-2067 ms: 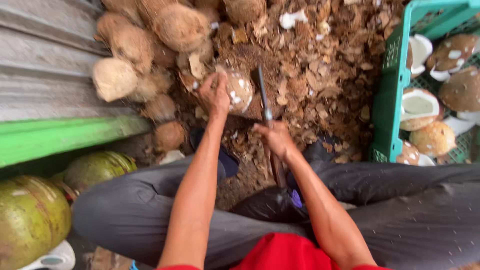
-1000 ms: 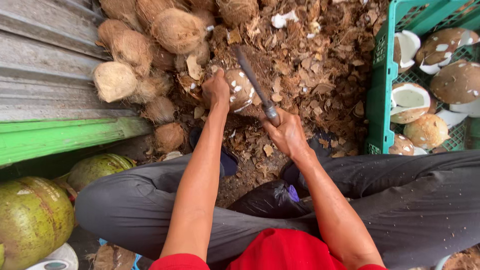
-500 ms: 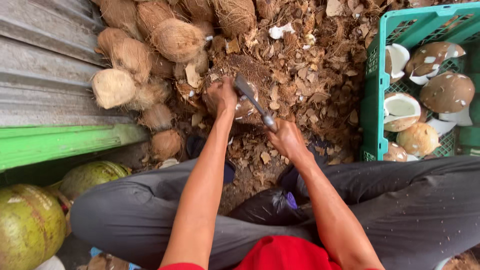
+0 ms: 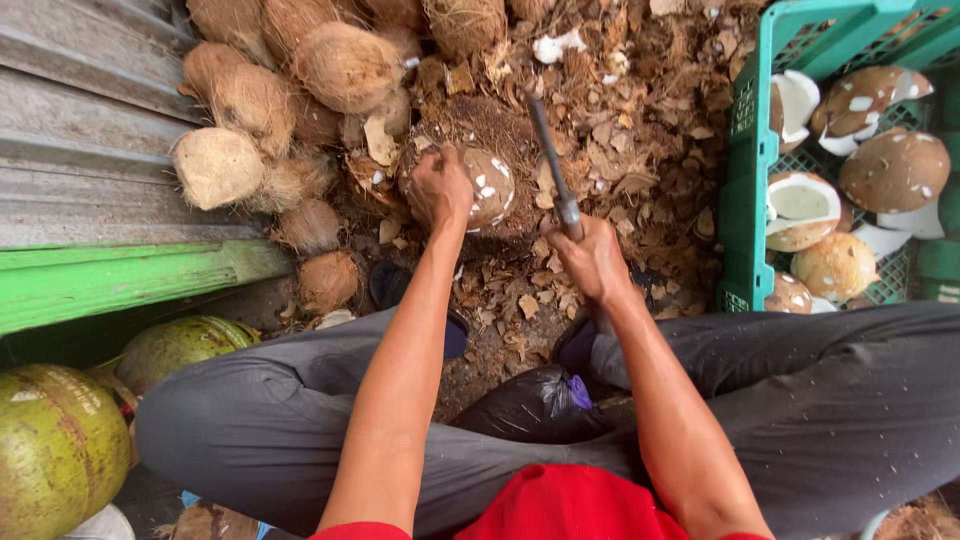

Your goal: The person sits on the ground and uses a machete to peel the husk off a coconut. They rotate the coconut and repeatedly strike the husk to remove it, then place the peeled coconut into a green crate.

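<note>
While the left hand (image 4: 438, 188) grips a partly peeled coconut (image 4: 488, 186) on the ground, fingers curled over its top, the right hand (image 4: 592, 258) closes tightly around the handle of a knife (image 4: 550, 160) whose blade angles up just beside the nut. Shell chips (image 4: 610, 150) litter the dirt around. Husked coconuts (image 4: 300, 90) pile to the left; a green crate (image 4: 745, 180) of peeled pieces stands right.
</note>
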### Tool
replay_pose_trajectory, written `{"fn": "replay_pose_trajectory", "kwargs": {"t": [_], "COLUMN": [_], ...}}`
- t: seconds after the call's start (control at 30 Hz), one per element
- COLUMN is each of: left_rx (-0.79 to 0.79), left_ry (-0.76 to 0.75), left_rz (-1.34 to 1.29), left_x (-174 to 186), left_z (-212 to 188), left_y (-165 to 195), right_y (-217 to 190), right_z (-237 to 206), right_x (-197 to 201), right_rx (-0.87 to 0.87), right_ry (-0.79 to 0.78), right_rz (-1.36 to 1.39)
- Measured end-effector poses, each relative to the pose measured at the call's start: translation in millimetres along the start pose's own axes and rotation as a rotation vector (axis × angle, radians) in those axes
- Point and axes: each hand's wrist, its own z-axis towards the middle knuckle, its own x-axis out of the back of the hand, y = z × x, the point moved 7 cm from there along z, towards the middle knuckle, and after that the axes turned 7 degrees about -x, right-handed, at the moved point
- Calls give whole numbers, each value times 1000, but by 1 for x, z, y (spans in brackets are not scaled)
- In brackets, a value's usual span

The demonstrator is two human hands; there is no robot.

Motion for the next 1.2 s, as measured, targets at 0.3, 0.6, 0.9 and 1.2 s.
{"fn": "replay_pose_trajectory", "kwargs": {"t": [0.3, 0.6, 0.9, 1.2], "left_rx": [128, -50, 183, -182], "left_ry": [-6, -23, 322, -88], "left_rz": [4, -101, -546, -130], "left_x": [2, 5, 2, -26], "left_z": [-1, 15, -26, 2], "left_y": [1, -4, -14, 15], "right_y": [9, 13, 33, 8], "right_z": [-14, -6, 1, -5], "right_x": [-34, -49, -23, 11], "right_rx": [-25, 15, -187, 59], "right_ry": [-5, -83, -100, 73], "right_rz": [115, -56, 173, 128]}}
